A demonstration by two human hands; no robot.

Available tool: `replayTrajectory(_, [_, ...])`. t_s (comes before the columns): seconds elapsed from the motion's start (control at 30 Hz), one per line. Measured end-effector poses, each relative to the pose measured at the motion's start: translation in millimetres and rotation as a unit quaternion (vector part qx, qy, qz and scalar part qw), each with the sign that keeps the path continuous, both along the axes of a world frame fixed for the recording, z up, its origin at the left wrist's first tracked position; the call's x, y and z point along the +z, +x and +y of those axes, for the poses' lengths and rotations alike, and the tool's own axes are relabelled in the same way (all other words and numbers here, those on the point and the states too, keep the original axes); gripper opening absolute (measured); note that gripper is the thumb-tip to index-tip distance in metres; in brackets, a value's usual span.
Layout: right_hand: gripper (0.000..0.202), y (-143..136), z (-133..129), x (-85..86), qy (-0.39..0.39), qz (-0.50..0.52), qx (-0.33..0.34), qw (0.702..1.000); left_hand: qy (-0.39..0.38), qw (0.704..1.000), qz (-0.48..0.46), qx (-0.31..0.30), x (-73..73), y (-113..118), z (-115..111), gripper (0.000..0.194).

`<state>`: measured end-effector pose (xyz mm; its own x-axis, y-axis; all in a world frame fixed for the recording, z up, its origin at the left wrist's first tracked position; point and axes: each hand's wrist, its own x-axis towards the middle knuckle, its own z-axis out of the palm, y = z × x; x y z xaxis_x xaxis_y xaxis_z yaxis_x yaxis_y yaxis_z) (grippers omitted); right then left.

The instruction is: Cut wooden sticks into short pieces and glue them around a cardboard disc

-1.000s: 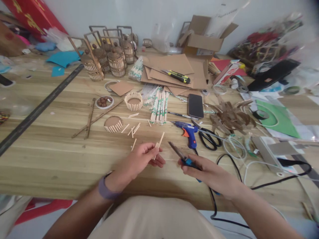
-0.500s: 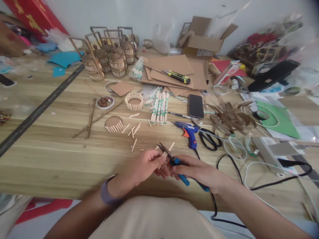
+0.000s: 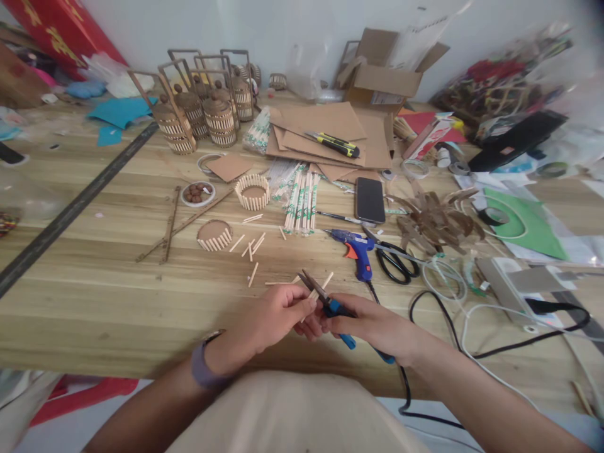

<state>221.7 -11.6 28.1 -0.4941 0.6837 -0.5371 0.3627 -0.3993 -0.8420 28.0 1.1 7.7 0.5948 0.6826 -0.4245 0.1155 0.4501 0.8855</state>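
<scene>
Between thumb and fingers, my left hand (image 3: 283, 311) pinches a thin wooden stick (image 3: 326, 280). My right hand (image 3: 372, 321) is closed round the blue handles of a pair of pliers (image 3: 346, 340), whose dark jaws point up and left across the stick. Whether the jaws bite into it I cannot tell. Short cut stick pieces (image 3: 253, 274) lie scattered just beyond my left hand. Past them are a cardboard disc partly edged with sticks (image 3: 214, 234) and a fully ringed one (image 3: 252, 192).
A blue glue gun (image 3: 361, 255) and black-handled scissors (image 3: 396, 264) lie right of centre, with cables (image 3: 443, 302) beyond my right hand. Wrapped sticks (image 3: 301, 201), a phone (image 3: 370, 200), cardboard sheets (image 3: 325, 126) and a utility knife (image 3: 335, 145) sit farther back. Small lantern-like models (image 3: 219, 119) stand behind.
The stick pokes slightly farther up and right past the plier jaws. Both hands stay in nearly the same place, and the view has shifted a little.
</scene>
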Motion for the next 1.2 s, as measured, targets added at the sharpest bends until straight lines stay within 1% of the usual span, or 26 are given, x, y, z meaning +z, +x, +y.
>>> replayTrajectory(0.1, [0.009, 0, -1, -2.5, 0.015, -0.031, -0.001, 0.999, -0.001, 1.000, 0.000, -0.001, 1.1, 0, -1, 0.044])
replayTrajectory(0.27, [0.004, -3, -4, -6.2, 0.070, -0.057, 0.000, 0.996, 0.011, 1.000, 0.006, -0.014, 2.6, -3, -2, 0.042])
replayTrajectory(0.4, [0.011, -5, -5, -4.7, 0.099, -0.040, 0.025, 0.994, 0.019, 0.999, 0.022, -0.025, -0.6, -3, -3, 0.036])
replayTrajectory(0.47, [0.013, -6, -5, -4.8, 0.106, -0.033, 0.025, 0.994, 0.027, 0.999, 0.033, -0.029, -2.5, -3, -3, 0.031])
replayTrajectory(0.57, [0.011, -6, -5, -7.0, 0.106, -0.034, 0.011, 0.994, 0.052, 0.997, 0.050, -0.032, -1.9, -3, -2, 0.025])
replayTrajectory(0.63, [0.011, -5, -5, -8.5, 0.096, -0.021, 0.011, 0.995, 0.055, 0.996, 0.054, -0.038, 0.7, -4, -1, 0.025])
replayTrajectory(0.73, [0.013, -4, -4, -8.3, 0.068, 0.004, 0.010, 0.998, 0.031, 0.998, 0.040, -0.041, 5.1, -3, -1, 0.030])
replayTrajectory(0.87, [0.014, -3, -3, -4.6, 0.025, 0.002, 0.008, 1.000, -0.007, 0.999, 0.022, -0.034, 8.2, -3, -2, 0.033])
replayTrajectory(0.97, [0.014, -3, -3, -4.4, 0.013, 0.005, 0.006, 1.000, -0.018, 0.999, 0.017, -0.033, 10.0, -4, -2, 0.036])
replayTrajectory(1.07, [0.010, -3, -5, -8.2, 0.022, 0.003, 0.009, 1.000, -0.015, 0.999, 0.015, -0.035, 11.6, -5, -2, 0.039])
replayTrajectory(1.2, [0.007, -3, -7, -11.1, 0.061, -0.022, 0.008, 0.998, -0.002, 0.999, 0.018, -0.046, 10.7, -4, -2, 0.042])
